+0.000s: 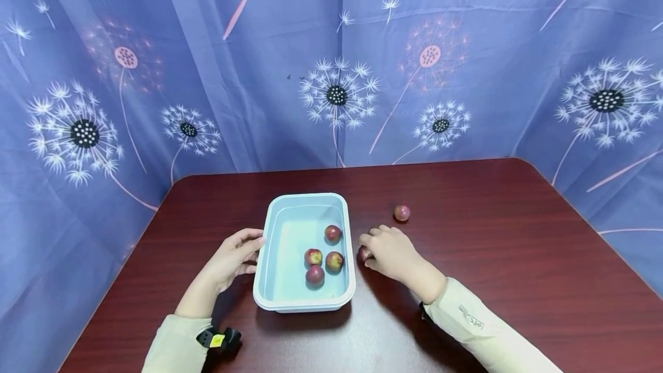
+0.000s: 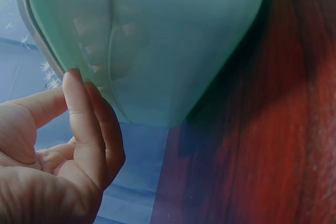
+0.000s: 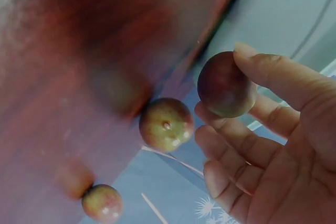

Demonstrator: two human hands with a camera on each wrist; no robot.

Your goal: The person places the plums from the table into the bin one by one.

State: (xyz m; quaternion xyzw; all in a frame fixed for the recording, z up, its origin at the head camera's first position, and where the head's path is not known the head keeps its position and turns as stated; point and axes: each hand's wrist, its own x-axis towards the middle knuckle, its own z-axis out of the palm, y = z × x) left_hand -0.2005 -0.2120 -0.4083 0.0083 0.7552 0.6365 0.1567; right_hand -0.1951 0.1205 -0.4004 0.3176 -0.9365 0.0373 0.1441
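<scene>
A light blue plastic basin stands on the table with several red-and-yellow plums inside, toward its right side. At its left rim, my left hand pinches the edge with thumb and fingertips; the left wrist view shows these fingers against the outer wall. Just right of the basin is my right hand, holding a dark red plum between thumb and fingers. Beyond that fruit, the right wrist view shows another plum on the table and a smaller-looking one farther off.
The dark red-brown wooden table extends around the basin. A single plum lies beyond my right hand. Behind the table hangs a blue curtain with dandelion prints. A black strap device sits on my left wrist.
</scene>
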